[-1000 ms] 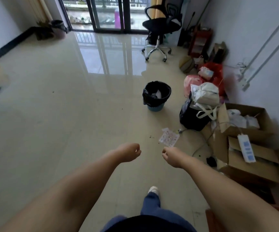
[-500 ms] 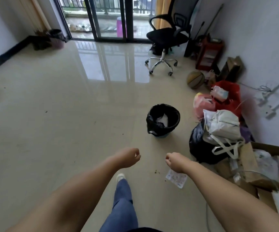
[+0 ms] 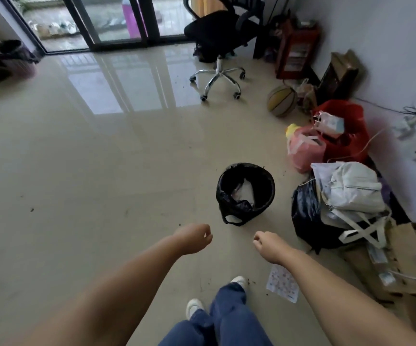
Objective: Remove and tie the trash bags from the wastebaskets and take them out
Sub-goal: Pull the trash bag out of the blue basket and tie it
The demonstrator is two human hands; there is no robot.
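black plastic lines the wastebasket, which stands on the glossy floor just ahead of both hands; the trash bag is folded over the rim, with one handle loop drooping down the near side and pale paper rubbish showing inside. the left hand and the right hand hover short of the wastebasket, each with fingers loosely curled and holding nothing. to do the step well, i judge it best to step close, crouch, and peel the bag's edge off the rim all the way round before lifting, so the thin film does not tear. a heap of bags lies just right of the wastebasket, and a paper sheet lies on the floor nearer the feet.
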